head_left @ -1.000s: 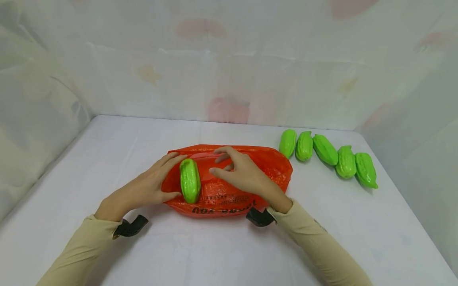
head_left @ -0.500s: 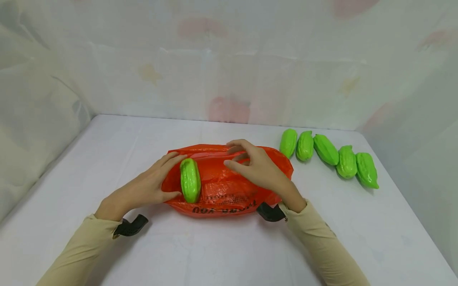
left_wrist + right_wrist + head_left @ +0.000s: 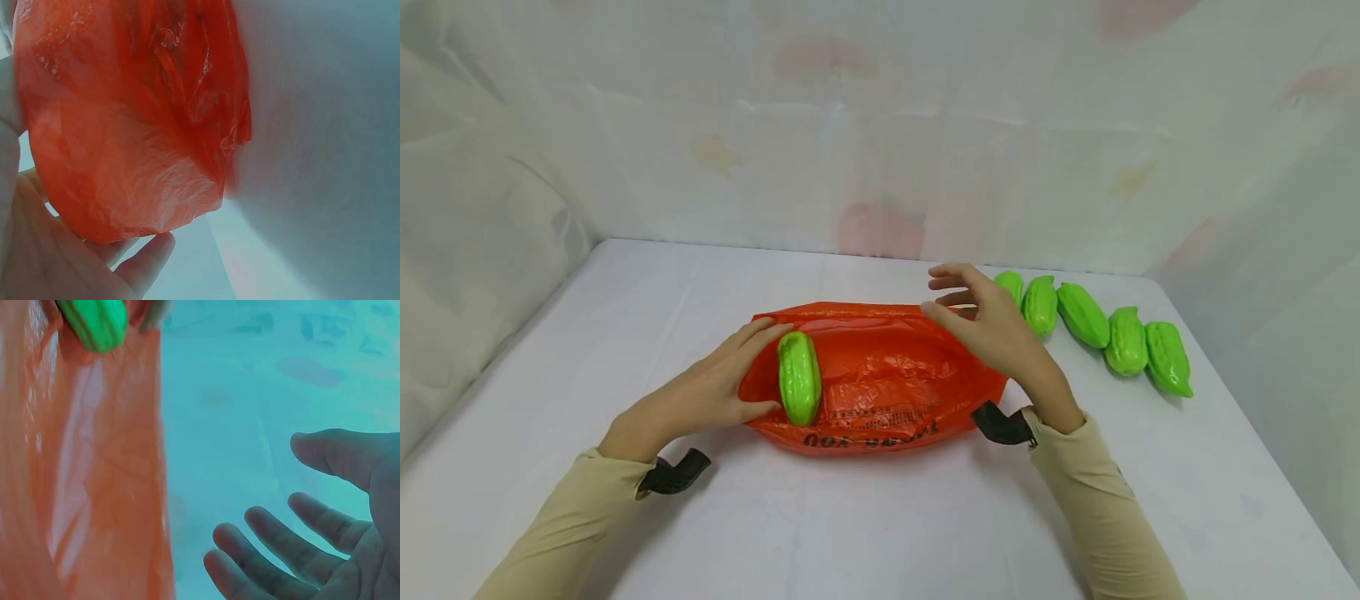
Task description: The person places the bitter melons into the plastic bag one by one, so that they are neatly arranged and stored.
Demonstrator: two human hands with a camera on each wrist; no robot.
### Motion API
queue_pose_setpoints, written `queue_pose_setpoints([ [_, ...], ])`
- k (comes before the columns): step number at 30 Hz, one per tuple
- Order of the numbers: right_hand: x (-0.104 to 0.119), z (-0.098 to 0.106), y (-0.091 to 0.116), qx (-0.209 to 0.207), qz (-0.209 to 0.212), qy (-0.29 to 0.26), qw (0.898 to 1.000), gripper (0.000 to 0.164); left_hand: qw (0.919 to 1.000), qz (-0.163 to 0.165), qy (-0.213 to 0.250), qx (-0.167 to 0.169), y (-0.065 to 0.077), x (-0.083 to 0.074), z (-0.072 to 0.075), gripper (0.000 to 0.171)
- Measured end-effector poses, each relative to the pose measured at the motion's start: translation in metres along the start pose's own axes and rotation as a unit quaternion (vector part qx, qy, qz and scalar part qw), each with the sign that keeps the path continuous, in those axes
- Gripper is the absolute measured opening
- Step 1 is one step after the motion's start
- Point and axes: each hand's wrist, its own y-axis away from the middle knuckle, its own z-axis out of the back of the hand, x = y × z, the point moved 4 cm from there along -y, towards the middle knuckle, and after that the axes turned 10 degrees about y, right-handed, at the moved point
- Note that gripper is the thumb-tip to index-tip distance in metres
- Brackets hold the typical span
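Note:
A red plastic bag (image 3: 887, 354) with dark print lies on the white table, its mouth facing up. At its left end sits a ridged green gourd (image 3: 800, 379) inside the mouth. My left hand (image 3: 718, 379) rests at that end, fingers and thumb spread along the rim on either side of the gourd. In the left wrist view, its fingers (image 3: 147, 262) lie against the outside of the bag (image 3: 119, 144). Over the bag's right end hovers my right hand (image 3: 992, 325), fingers loosely bent with nothing between them. The right wrist view shows this hand (image 3: 337, 537) apart from the bag (image 3: 112, 456).
Several more ridged green gourds (image 3: 1082, 315) lie in a row at the back right of the table (image 3: 865, 525). Black wrist mounts hang under both forearms. A pale patterned sheet (image 3: 880, 125) stands behind the table.
My right hand has moved from above the bag's middle to the right and away, to its right back corner. The left hand, gourd and bag stay in place.

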Motion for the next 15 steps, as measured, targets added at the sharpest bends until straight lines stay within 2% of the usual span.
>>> queue_pose_setpoints([
  [6,-0.011,0.013,-0.002,-0.035,-0.005,0.019,0.999,0.046,1.0,0.005,0.003,0.001,0.002,0.0,0.001,0.095],
  [15,-0.029,0.021,-0.007,-0.05,-0.031,0.05,0.997,0.046,1.0,-0.006,0.0,-0.006,0.004,0.002,0.001,0.095],
])
